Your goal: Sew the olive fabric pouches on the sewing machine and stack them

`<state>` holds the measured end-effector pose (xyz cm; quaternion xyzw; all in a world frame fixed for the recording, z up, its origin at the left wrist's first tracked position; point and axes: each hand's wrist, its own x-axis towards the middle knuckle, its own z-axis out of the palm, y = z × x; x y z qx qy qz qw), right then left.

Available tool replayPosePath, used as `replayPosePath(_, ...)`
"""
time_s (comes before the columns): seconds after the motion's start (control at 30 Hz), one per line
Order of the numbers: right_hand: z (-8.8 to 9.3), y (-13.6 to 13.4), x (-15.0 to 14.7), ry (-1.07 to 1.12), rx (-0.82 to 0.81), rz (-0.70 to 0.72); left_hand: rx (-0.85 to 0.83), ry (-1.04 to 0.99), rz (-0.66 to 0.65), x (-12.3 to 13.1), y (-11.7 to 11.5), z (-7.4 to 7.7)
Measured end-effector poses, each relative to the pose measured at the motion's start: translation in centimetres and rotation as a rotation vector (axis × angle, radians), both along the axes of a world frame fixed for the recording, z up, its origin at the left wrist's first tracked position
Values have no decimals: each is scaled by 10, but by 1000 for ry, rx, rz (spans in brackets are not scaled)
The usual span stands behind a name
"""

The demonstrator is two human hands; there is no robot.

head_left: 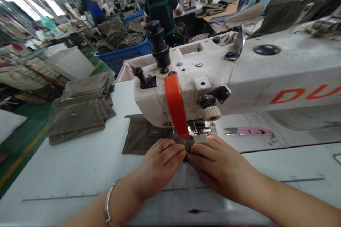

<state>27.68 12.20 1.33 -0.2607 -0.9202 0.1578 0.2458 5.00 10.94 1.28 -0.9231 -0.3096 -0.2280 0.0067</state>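
A dark olive fabric piece [138,138] with a small label lies flat under the head of a white sewing machine [239,74]. My left hand [162,163], wearing a ring and a bracelet, is closed on the fabric's near edge, just left of the presser foot [198,127]. Fingers pinched together, my right hand [218,163] grips the same edge on the other side. The fingertips of both hands almost meet in front of the needle area. An orange guard [176,106] hides part of the needle, and the hands cover the fabric's near right part.
Pink-handled thread snips [247,132] lie on the machine bed to the right. A stack of olive fabric pieces [82,108] sits at the table's left edge. Beyond the table are a blue crate [125,55] full of fabric and a person [161,10] seated with their back turned.
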Motion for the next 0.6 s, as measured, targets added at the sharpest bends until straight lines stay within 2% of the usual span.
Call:
replayPosePath(0.2, -1, -1, 0, -25, -11, -3, -16, 31, 7, -1, 2, -4)
replayPosePath(0.43, -1, -1, 8, 20, -86, 25, 10, -22, -36, 3, 5, 4)
replayPosePath(0.6, 0, 0, 9, 14, -22, 49, -15, -61, -10, 0, 6, 1)
